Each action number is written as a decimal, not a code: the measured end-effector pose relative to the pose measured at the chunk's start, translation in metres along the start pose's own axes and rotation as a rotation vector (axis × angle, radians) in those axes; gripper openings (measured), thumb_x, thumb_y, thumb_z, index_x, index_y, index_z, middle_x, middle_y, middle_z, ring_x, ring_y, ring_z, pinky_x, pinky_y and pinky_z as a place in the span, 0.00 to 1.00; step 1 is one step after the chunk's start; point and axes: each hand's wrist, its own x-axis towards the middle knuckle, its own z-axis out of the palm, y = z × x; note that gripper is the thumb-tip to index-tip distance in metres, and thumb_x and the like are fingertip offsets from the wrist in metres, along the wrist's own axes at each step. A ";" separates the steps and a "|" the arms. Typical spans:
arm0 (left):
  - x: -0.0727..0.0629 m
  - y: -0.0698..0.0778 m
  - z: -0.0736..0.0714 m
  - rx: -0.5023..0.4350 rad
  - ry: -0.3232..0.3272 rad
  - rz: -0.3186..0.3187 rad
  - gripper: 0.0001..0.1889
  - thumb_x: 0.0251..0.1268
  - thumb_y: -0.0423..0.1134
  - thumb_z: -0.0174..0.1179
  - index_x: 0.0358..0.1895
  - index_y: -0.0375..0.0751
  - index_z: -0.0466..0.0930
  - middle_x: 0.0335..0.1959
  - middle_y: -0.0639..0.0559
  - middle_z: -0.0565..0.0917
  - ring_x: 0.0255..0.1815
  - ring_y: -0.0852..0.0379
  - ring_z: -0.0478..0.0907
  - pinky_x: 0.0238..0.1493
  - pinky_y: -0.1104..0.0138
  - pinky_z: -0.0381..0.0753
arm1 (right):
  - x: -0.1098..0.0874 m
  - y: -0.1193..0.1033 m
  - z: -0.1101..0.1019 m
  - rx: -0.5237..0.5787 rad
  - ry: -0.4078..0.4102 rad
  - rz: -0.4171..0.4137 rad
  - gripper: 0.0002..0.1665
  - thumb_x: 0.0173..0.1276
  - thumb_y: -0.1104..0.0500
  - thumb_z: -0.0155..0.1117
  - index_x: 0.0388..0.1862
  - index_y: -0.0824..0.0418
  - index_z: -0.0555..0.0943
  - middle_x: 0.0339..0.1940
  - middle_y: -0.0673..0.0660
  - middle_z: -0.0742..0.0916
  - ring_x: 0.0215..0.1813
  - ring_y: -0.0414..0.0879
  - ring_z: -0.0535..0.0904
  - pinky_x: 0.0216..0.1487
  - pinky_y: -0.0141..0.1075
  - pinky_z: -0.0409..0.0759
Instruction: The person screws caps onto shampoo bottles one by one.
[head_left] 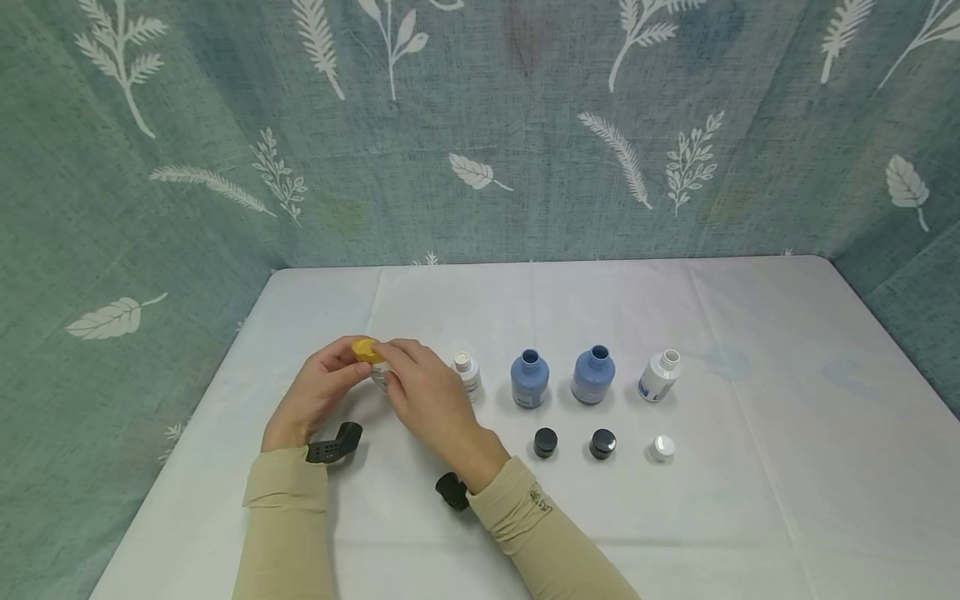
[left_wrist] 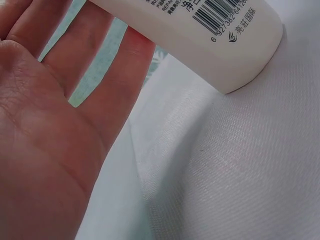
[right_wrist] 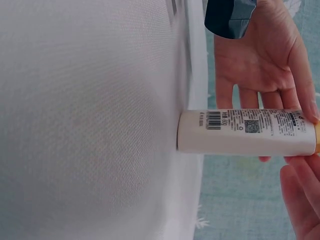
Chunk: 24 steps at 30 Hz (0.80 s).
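A white bottle (right_wrist: pixel 240 132) with printed labels and a barcode stands upright on the white-covered table. My left hand (head_left: pixel 318 387) grips it near the top, thumb on the near side and fingers behind. On its neck sits a yellow cap (head_left: pixel 366 350), which my right hand (head_left: pixel 435 400) pinches from the right. The bottle's lower body (left_wrist: pixel 225 50) shows in the left wrist view, touching the cloth. In the right wrist view the right fingers (right_wrist: pixel 300 185) reach the cap end. Most of the bottle is hidden by my right hand in the head view.
Right of my hands stand a small white bottle (head_left: pixel 467 375), partly hidden, two blue bottles (head_left: pixel 529 381) (head_left: pixel 592 377) with uncovered necks, and a white uncapped bottle (head_left: pixel 657 379). In front lie two black caps (head_left: pixel 545 442) (head_left: pixel 602 443) and a white cap (head_left: pixel 662 448).
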 end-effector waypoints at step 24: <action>-0.004 0.014 0.008 0.048 -0.006 -0.055 0.16 0.63 0.31 0.52 0.54 0.40 0.67 0.50 0.47 0.74 0.52 0.54 0.68 0.52 0.68 0.67 | 0.002 0.000 -0.007 0.042 0.018 0.000 0.20 0.62 0.60 0.54 0.55 0.54 0.73 0.50 0.48 0.77 0.49 0.39 0.73 0.45 0.28 0.72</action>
